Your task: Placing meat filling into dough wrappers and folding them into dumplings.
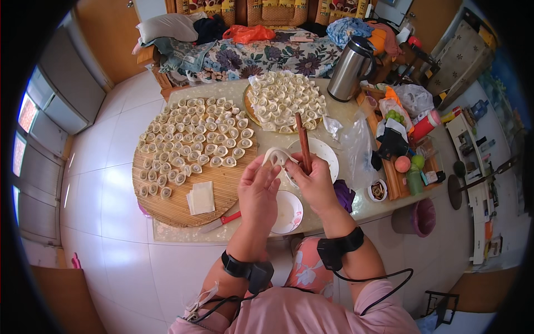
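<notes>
A folded dumpling wrapper, curved into an arch, is held up between my two hands. My left hand pinches its left side with thumb and fingers. With thumb and forefinger, my right hand grips the other end, and a pair of wooden chopsticks is tucked upright in the same hand. Behind the right hand is a white bowl, partly hidden. Below the hands lies a white dish with a flower pattern. A stack of square wrappers rests on the round slatted board at left.
Rows of folded dumplings cover much of the board, and a second round tray is crowded with more. A red-handled knife lies by the table's front edge. A steel thermos jug and a wooden tray of items stand right.
</notes>
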A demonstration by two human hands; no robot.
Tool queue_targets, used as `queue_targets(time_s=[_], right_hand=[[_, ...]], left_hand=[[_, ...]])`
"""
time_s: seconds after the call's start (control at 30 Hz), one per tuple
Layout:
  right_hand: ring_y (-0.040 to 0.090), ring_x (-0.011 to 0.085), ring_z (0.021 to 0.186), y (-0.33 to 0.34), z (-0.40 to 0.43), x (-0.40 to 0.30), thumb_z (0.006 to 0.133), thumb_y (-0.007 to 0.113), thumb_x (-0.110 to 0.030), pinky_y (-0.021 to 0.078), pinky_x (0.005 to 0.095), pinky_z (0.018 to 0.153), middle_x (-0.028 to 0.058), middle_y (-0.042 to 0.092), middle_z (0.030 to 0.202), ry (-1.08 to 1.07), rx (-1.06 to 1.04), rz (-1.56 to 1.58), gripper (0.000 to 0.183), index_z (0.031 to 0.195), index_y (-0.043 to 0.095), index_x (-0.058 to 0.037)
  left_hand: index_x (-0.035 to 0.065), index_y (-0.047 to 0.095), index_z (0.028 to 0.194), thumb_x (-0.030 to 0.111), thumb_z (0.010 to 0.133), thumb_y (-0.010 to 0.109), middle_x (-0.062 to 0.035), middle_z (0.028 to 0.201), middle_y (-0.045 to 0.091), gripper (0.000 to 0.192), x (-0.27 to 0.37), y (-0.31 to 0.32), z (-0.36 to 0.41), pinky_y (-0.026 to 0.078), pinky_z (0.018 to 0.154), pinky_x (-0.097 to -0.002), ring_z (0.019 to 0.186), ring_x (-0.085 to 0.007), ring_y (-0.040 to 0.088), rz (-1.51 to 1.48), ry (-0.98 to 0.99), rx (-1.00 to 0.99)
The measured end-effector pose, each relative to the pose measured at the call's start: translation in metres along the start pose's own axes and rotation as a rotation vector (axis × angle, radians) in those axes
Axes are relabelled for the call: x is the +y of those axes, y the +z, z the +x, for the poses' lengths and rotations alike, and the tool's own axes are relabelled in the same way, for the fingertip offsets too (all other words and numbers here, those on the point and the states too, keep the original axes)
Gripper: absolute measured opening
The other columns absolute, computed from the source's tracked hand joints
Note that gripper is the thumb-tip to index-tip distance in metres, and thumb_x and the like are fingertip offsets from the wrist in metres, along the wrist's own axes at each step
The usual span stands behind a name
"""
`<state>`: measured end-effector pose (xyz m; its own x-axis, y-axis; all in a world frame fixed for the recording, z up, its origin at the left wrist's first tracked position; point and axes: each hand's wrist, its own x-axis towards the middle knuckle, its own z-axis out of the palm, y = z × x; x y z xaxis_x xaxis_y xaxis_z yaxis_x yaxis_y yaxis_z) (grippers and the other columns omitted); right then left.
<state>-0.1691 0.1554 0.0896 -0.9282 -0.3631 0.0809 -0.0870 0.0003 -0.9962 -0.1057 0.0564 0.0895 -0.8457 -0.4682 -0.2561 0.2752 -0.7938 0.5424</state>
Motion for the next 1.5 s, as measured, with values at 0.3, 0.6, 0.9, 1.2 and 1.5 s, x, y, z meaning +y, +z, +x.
queue_targets(time_s=[0.3,0.6,0.9,1.2,1.5], right_hand=[[0.046,0.0037,0.058,0.022,-0.007,-0.008,0.083,0.061,-0.013,0.0370,0.0189,0.052,-0.0009,0.054,0.067,-0.033,0.092,0.046,0.015,0.088,0.059,0.0012],[0.049,0.0057,0.052,0.021,-0.008,0.016,0.083,0.054,-0.002,0.0391,0.0200,0.047,0.0020,0.054,0.063,-0.174,0.099,0.005,0.012,0.094,0.057,0.0018],[0.045,0.0036,0.056,0.008,-0.013,-0.002,0.081,0.058,-0.004,0.0367,0.0188,0.048,-0.0001,0.050,0.062,-0.234,-0.063,-0.046,0.019,0.099,0.056,0.0014],[0.050,0.0040,0.062,0.005,-0.014,-0.004,0.084,0.056,-0.011,0.0386,0.0193,0.055,-0.0007,0.055,0.069,0.048,-0.124,0.311,0.018,0.097,0.058,0.0007],[0.051,0.0062,0.069,0.012,-0.022,-0.003,0.086,0.055,-0.010,0.0413,0.0216,0.061,0.0009,0.057,0.077,-0.196,-0.030,-0.160,0.012,0.087,0.056,0.0018]], left_hand=[[0.0129,0.055,0.091,0.014,0.081,0.061,0.0039,0.083,0.059,0.011,-0.007,-0.012,-0.003,0.046,0.063,-0.0202,0.071,-0.0060,0.054,-0.062,-0.324,0.013],[0.0148,0.058,0.094,0.022,0.080,0.062,0.0048,0.089,0.059,0.016,-0.007,-0.009,-0.003,0.039,0.085,-0.0298,0.088,-0.0113,0.053,-0.081,-0.371,-0.086],[0.0139,0.054,0.101,0.023,0.081,0.060,0.0026,0.094,0.058,0.023,-0.017,0.002,-0.006,0.039,0.085,-0.0288,0.093,-0.0134,0.051,-0.136,-0.283,-0.075],[0.0133,0.051,0.102,0.022,0.082,0.059,0.0023,0.096,0.054,0.024,-0.018,0.004,-0.013,0.036,0.088,-0.0300,0.090,-0.0129,0.050,-0.017,-0.232,0.017],[0.0015,0.043,0.122,0.031,0.093,0.032,-0.0101,0.126,0.045,0.043,-0.010,-0.009,-0.002,0.029,0.101,-0.0366,0.118,-0.0226,0.041,-0.225,-0.169,-0.323]])
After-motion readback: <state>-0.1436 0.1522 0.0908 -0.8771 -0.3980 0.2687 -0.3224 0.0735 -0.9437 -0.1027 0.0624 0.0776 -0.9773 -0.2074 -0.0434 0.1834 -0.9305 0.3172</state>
